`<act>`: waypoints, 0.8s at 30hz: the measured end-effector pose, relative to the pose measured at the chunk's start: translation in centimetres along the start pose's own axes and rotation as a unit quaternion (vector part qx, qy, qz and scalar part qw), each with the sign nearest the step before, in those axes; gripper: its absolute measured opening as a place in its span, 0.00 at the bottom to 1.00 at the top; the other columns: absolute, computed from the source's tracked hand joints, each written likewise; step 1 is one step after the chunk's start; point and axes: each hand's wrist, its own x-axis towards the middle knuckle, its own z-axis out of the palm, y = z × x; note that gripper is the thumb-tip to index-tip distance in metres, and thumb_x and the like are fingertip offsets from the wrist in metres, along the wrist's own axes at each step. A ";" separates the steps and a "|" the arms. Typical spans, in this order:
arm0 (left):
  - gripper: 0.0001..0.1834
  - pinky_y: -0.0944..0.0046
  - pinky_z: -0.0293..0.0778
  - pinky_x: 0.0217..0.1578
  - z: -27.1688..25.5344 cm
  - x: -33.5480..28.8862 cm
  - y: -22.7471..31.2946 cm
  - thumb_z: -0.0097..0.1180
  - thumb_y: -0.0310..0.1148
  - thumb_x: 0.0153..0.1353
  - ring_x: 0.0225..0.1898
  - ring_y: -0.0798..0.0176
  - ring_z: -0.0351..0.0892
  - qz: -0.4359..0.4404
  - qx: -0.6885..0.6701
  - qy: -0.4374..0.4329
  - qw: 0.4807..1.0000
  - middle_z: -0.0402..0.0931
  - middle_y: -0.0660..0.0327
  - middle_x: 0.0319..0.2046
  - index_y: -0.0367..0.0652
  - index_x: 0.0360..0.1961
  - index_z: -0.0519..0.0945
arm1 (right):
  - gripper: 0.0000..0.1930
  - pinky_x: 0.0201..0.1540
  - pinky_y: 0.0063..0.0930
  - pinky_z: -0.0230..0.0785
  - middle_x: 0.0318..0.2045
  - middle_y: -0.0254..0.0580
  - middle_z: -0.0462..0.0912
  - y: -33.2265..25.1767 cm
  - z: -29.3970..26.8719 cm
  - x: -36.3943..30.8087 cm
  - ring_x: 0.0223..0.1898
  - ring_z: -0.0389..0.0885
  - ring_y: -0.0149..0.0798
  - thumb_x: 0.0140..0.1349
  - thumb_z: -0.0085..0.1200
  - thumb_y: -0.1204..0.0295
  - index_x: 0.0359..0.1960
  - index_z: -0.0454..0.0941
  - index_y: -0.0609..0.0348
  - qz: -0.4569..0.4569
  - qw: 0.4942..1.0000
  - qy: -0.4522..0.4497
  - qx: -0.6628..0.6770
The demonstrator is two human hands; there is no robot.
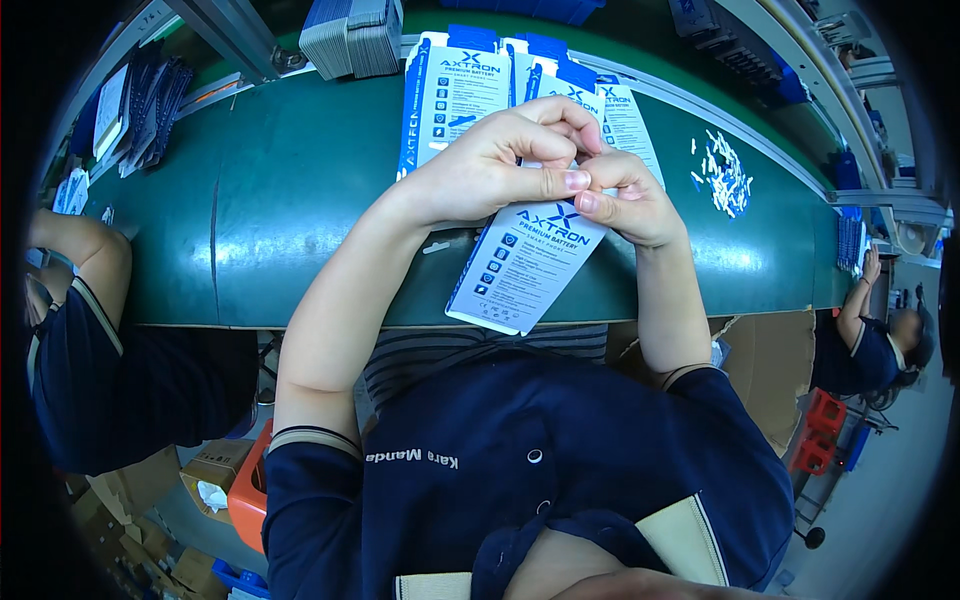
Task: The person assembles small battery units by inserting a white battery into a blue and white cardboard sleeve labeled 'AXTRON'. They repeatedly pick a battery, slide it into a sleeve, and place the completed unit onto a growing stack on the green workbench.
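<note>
A flat white and blue battery box (530,265) hangs tilted below my hands, its printed face toward me and its lower end over the table's near edge. My left hand (490,165) is closed, its thumb and fingers pinched at the box's top end. Thumb and fingers of my right hand (640,205) pinch the same end, and the two thumbs almost touch. My fingers hide that top edge. Just beyond my hands, several similar boxes (465,65) lie overlapping on the green table (280,190).
Small white and blue paper scraps (725,175) lie heaped at the right. A stack of flat cartons (350,40) stands at the back left, with more dark blue pieces (155,110) farther left. Co-workers (80,310) sit at the left and at the far right (870,340).
</note>
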 end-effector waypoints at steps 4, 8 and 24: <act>0.13 0.65 0.65 0.51 -0.2 0.0 -0.1 0.56 0.35 0.64 0.48 0.64 0.70 -0.029 -0.032 0.023 0.999 0.72 0.58 0.47 0.34 0.30 0.82 | 0.13 0.44 0.21 0.63 0.39 0.36 0.76 0.2 -0.4 -0.3 0.40 0.70 0.25 0.67 0.55 0.64 0.34 0.80 0.63 0.091 0.995 -0.025 0.042; 0.13 0.70 0.67 0.45 -0.2 0.0 0.0 0.54 0.33 0.65 0.43 0.68 0.72 -0.053 -0.049 0.056 0.996 0.74 0.61 0.42 0.33 0.27 0.80 | 0.15 0.46 0.21 0.65 0.39 0.37 0.77 0.5 0.3 0.1 0.43 0.72 0.26 0.70 0.50 0.63 0.41 0.79 0.64 0.072 0.997 0.003 0.003; 0.14 0.62 0.67 0.52 -0.3 0.0 0.2 0.58 0.35 0.63 0.51 0.61 0.73 -0.023 -0.021 0.038 0.999 0.73 0.51 0.53 0.34 0.27 0.82 | 0.14 0.42 0.19 0.64 0.35 0.33 0.79 0.9 -0.5 -0.4 0.39 0.72 0.25 0.69 0.51 0.66 0.40 0.81 0.66 0.094 0.992 0.012 0.080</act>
